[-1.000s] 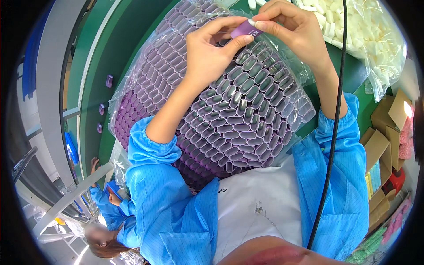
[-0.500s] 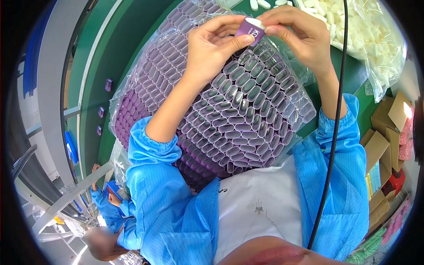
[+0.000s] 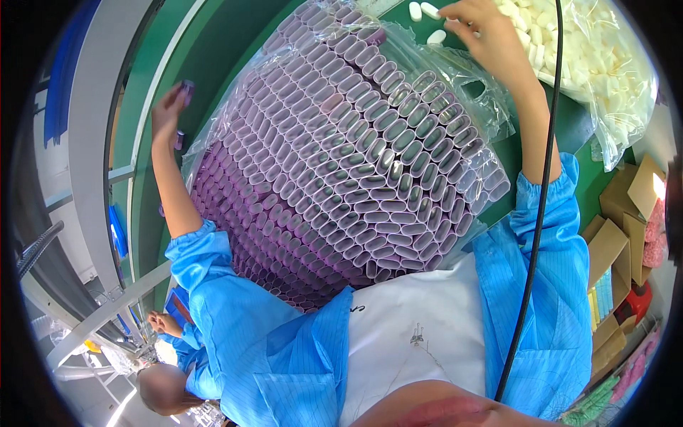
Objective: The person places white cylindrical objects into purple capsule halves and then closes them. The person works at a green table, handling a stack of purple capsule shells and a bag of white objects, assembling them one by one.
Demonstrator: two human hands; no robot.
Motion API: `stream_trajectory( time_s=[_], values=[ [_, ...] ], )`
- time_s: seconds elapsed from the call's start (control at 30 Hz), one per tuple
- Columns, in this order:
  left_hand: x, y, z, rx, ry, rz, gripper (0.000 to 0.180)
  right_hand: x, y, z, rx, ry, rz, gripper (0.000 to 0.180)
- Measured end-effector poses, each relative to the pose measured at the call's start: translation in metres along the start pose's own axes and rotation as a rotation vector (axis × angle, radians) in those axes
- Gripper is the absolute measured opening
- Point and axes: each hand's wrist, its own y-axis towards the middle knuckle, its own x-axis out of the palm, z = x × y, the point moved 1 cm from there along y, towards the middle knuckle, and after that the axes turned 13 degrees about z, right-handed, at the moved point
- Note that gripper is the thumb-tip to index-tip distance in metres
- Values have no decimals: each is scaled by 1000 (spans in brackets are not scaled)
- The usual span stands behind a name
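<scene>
Far out to the left, my left hand (image 3: pixel 168 114) has its fingers closed on a small purple oval case (image 3: pixel 188 92), at the green work surface. Another purple case (image 3: pixel 179 140) stands just below that hand, by my wrist. At the top, my right hand (image 3: pixel 484 35) reaches over the table with bent fingers. Its fingertips are beside a white oval piece (image 3: pixel 430 10); whatever lies between them is hidden. Two more white pieces lie close by. Between my arms spreads a large pack of open purple oval sleeves (image 3: pixel 341 156), packed in rows.
Clear plastic film (image 3: pixel 491 107) edges the pack. A bag of white pieces (image 3: pixel 590 57) sits at the upper right. A black cable (image 3: pixel 544 199) hangs across my right side. Cardboard boxes (image 3: pixel 617 192) stand at the right. Another person in blue (image 3: pixel 192 356) works at the lower left.
My hands, together on a purple case at the top before, have parted. The left has carried the case leftward; the right has come away from it to the loose white pieces.
</scene>
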Motion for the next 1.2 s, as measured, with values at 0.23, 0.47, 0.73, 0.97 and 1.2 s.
stream_trajectory(
  time_s=[0.23,0.47,0.73,0.97,1.2],
  values=[
    [-10,-8,-70,338,951,304,36,18,-5,8,-240,-79,-228,15],
    [127,-111,172,1075,228,93,16,8,-2,-13,97,47,16,16],
    [212,-161,217,1024,460,-44,16,9,-3,-20,151,142,5,19],
    [185,-178,213,502,-518,-138,11,-3,-5,-43,311,531,81,17],
    [202,-188,206,248,-908,-484,44,10,-15,-31,275,750,115,12]
  ],
)
